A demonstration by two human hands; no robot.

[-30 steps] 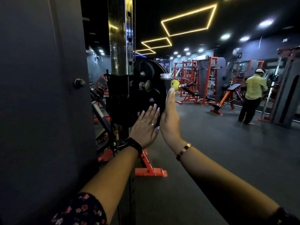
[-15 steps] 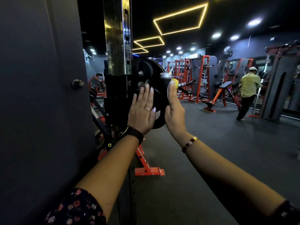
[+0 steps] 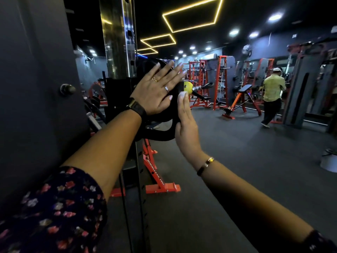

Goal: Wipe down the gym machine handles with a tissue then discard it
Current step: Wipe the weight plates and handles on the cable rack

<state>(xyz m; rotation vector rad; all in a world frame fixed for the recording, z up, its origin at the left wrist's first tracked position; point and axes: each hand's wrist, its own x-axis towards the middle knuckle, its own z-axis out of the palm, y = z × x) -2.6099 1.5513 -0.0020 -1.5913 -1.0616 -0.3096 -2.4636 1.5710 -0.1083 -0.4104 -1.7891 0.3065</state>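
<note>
Against the plate's right edge sits what looks like the tissue (image 3: 182,95), a small white patch under the fingertips of the right hand (image 3: 186,125). It is too small to be sure how it is folded. That hand stands edge-on, its fingers straight and close together. They press the tissue flat onto the rim and do not pinch it, which suits a rubbing stroke along the edge.

The plate (image 3: 160,136) is a black weight disc with a grip slot near its bottom, hung on the machine. The left hand (image 3: 156,90) lies flat on the plate's face with fingers spread wide and holds nothing. I judge that it braces the disc so it does not turn or swing under the wiping pressure. No machine handle is plainly under either hand, so the wiping seems under way on this part, and discarding the tissue is yet to come.

Just right of the plate, a yellow cap (image 3: 188,86) ends a bar. Left of the plate rises a chrome post (image 3: 116,42), and further left is a grey panel (image 3: 36,88) with a knob (image 3: 67,89). Below the plate lies a red foot (image 3: 162,187) on dark flooring. Well to the right of the plate stand a bench (image 3: 244,88) and a person (image 3: 273,88) facing away.
</note>
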